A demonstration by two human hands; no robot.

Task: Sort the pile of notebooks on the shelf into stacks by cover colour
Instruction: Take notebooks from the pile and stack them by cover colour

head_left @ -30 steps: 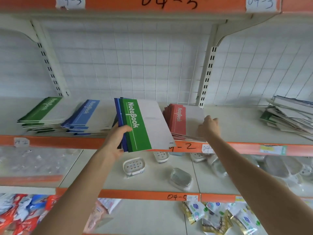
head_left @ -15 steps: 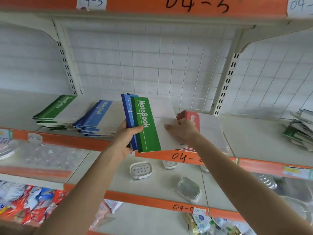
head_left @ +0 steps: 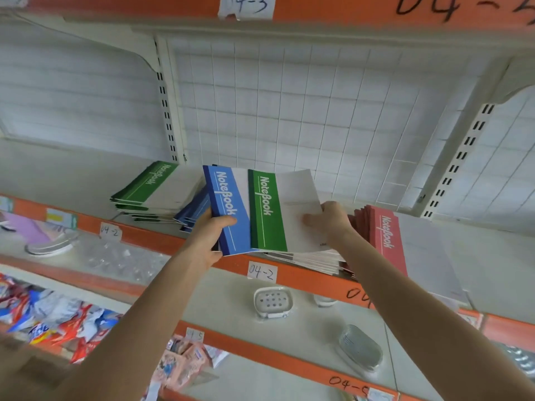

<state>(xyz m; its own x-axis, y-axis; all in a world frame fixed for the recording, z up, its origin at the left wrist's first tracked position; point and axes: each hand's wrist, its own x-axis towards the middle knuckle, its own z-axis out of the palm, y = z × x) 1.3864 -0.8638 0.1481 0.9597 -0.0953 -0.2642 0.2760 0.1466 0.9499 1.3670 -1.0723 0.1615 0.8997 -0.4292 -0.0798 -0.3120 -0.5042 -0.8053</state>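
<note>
My left hand [head_left: 209, 238] grips a blue notebook [head_left: 228, 209] by its spine side, held up in front of the shelf. Over it lies a green notebook [head_left: 267, 212], and my right hand [head_left: 330, 222] pinches its white right part, so the two covers fan apart. On the shelf [head_left: 492, 273] behind them lie a green stack [head_left: 150, 188] at the left, a blue stack [head_left: 192, 211] partly hidden by my left hand, and a red stack [head_left: 386, 238] at the right.
The orange shelf edge [head_left: 304, 273] carries paper labels. On the lower shelf stand a white soap dish [head_left: 273, 301] and a clear oval box [head_left: 360, 347]. Coloured packets [head_left: 55, 316] fill the bottom left. A white grid panel [head_left: 289, 111] backs the shelf.
My right hand came from the red stack to the held notebooks and slid the green one to the right off the blue one. The view shifted left.
</note>
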